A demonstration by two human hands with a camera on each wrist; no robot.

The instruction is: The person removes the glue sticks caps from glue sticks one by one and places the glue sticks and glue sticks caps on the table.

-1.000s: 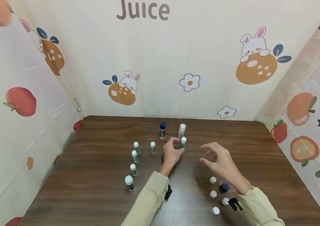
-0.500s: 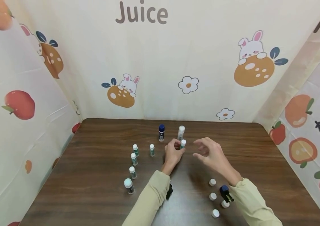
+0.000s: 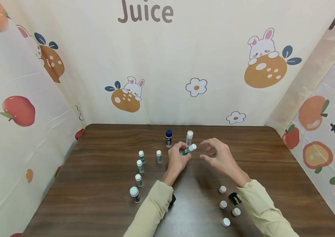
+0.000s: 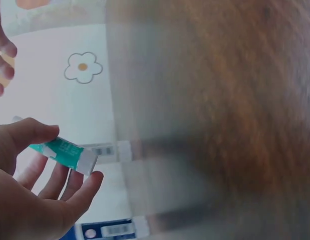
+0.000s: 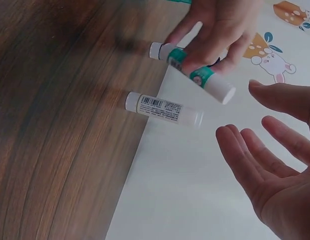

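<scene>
- Stick, green and white, one: in the left hand (image 3: 177, 159), its green-and-white body (image 3: 189, 149) crossing between thumb and fingers, tilted, a white end projecting on either side of the grip
- Left hand, one: thumb and fingers clamped on the green label
- Right hand (image 3: 219, 156), one: thumb and fingers apart and bent, holding nothing, near the stick's white-capped end but not touching it
- White stick (image 3: 189, 138), one: upright, just beyond the left hand
- Navy stick (image 3: 168, 138), one: upright, left of the white stick
- Small green-labelled sticks (image 3: 159, 157), four: upright, three in a row, one to their right
- Larger white-capped stick (image 3: 135, 194), one: upright, dark-labelled, at the near end of that row
- Loose white caps (image 3: 223, 204), four: on the brown table (image 3: 96, 158), by the right sleeve (image 3: 262, 204)
</scene>
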